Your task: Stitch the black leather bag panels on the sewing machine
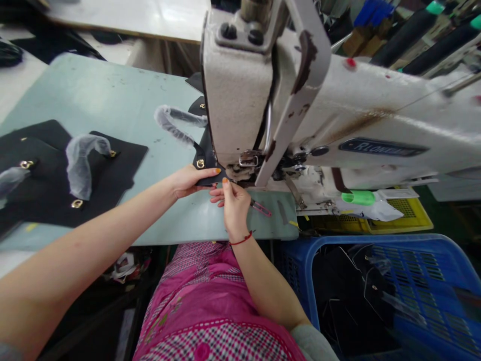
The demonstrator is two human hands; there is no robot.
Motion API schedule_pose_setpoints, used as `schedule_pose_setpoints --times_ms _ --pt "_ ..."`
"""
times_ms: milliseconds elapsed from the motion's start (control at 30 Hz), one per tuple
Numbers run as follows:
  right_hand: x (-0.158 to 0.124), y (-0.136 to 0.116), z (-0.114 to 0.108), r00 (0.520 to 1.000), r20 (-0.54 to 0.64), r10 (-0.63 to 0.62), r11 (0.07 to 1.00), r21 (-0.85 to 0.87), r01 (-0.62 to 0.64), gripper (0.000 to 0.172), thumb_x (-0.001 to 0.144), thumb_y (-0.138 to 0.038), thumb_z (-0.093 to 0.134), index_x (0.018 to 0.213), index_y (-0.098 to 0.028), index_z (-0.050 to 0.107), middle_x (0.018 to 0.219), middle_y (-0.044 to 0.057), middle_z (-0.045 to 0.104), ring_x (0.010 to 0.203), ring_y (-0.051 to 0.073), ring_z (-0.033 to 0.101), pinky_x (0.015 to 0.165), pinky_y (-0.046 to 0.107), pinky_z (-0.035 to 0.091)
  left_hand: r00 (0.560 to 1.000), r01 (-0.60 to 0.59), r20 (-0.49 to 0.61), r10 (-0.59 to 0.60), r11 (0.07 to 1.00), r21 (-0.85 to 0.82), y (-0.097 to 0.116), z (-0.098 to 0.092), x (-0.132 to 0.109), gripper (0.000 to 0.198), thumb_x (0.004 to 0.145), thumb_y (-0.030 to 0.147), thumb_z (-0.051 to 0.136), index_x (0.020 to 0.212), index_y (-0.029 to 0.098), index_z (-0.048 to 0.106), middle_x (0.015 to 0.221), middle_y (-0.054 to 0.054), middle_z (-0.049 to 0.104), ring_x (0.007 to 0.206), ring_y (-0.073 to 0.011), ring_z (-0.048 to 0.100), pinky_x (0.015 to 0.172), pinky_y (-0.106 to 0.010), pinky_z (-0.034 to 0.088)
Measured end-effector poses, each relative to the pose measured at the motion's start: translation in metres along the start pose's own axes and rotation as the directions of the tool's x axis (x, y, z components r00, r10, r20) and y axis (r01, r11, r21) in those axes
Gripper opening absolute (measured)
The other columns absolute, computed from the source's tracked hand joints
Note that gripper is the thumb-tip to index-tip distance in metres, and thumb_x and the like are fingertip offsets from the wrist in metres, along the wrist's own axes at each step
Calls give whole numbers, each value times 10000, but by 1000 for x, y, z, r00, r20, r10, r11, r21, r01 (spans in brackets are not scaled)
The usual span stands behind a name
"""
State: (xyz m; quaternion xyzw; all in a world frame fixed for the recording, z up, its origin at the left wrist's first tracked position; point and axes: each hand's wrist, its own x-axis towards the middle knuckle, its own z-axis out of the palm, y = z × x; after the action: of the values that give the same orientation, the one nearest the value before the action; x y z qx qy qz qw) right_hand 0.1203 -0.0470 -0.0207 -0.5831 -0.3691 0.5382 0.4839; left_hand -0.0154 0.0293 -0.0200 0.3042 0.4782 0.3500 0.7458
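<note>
A black bag panel (208, 150) with a gold ring fitting and a plastic-wrapped handle (175, 123) lies partly hidden behind the head of the sewing machine (238, 95). My left hand (191, 179) grips the panel's near edge, thumb on top and fingers underneath. Close to the presser foot, my right hand (236, 203) pinches the same edge at its corner, its other fingers curled below. A small pink-handled tool (262, 208) sticks out beside my right hand; whether it is held or lies on the table is unclear.
More black panels (112, 175) with wrapped handles lie on the pale green table (158, 220) at left. A blue basket (315, 245) of black pieces stands at lower right, with a yellow crate (421, 220) behind it. Thread cones (409, 32) stand at upper right.
</note>
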Motion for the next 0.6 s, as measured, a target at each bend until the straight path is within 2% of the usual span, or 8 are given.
schedule_pose_setpoints --times_ms 200,333,600 --pt "2 2 7 1000 -29 -11 997 81 14 411 956 -481 477 733 -171 630 713 43 740 489 110 651 425 181 414 998 -44 -44 42 999 -30 -3 3 -6 316 593 290 908 805 119 748 790 -88 747 612 -160 663 554 -247 563" --pt "2 1 8 999 -34 10 999 39 -9 419 964 -481 452 749 -172 637 725 46 743 518 116 668 438 183 425 991 -99 -98 95 994 -37 -9 7 -11 296 614 283 894 808 123 737 785 -88 745 606 -160 652 555 -254 548" --pt "2 2 5 999 -45 19 998 60 -16 443 946 -476 471 659 -171 615 672 51 728 499 119 654 443 191 439 938 -241 -294 185 956 -167 -29 33 -31 278 626 249 866 822 128 712 804 -61 743 615 -144 641 542 -225 542"
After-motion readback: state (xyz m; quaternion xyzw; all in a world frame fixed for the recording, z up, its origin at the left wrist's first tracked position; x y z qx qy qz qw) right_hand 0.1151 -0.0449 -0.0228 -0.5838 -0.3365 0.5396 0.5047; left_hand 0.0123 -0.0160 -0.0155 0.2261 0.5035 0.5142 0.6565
